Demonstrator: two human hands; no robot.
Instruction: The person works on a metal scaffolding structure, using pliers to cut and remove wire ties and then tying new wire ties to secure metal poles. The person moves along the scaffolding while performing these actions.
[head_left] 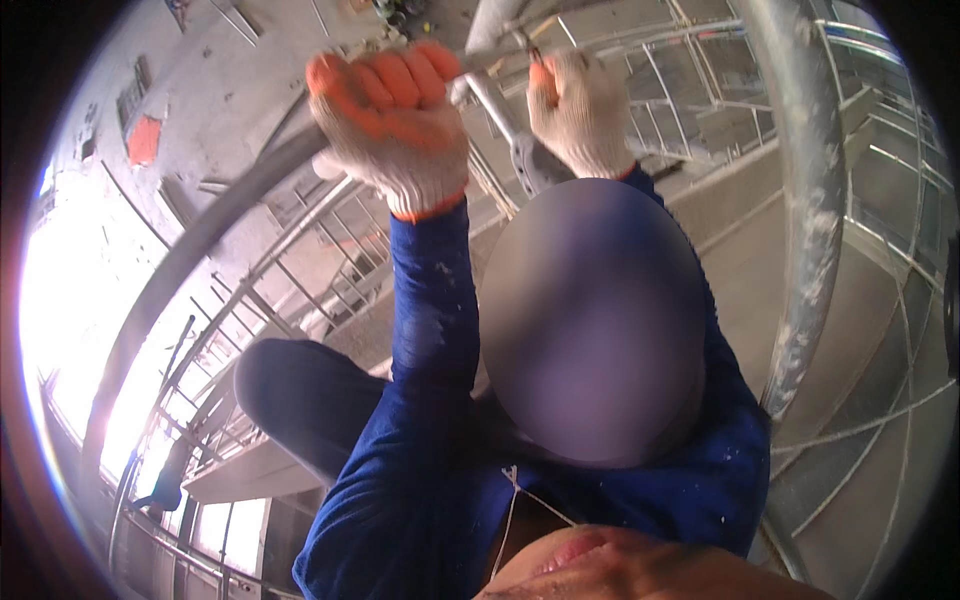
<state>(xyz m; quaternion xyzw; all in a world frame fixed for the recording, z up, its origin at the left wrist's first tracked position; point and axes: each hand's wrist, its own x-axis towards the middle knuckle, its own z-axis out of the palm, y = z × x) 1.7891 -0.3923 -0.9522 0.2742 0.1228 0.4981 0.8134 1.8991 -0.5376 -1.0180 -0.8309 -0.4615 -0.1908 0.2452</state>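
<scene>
My left hand (390,125), in a white knit glove with orange-coated fingers, is wrapped round a long grey metal pipe (225,195) that bends across the upper part of the view. To its right my right hand (582,112), gloved the same way, is closed with its fingers curled. A small dark, thin piece (533,52) shows at its fingertips, close to the pipe. I cannot make out what the right hand grips. A grey metal bar (490,105) slants down between the hands to a darker, rounded end with holes (535,165) beside my right wrist.
A thick, stained upright pipe (812,200) stands on the right. Metal railings (300,265) and frames lie below and beyond the hands. Ropes (870,430) cross the lower right. Far below is a grey floor (225,75) with scattered bars and an orange sheet (145,140). A blurred oval hides the middle.
</scene>
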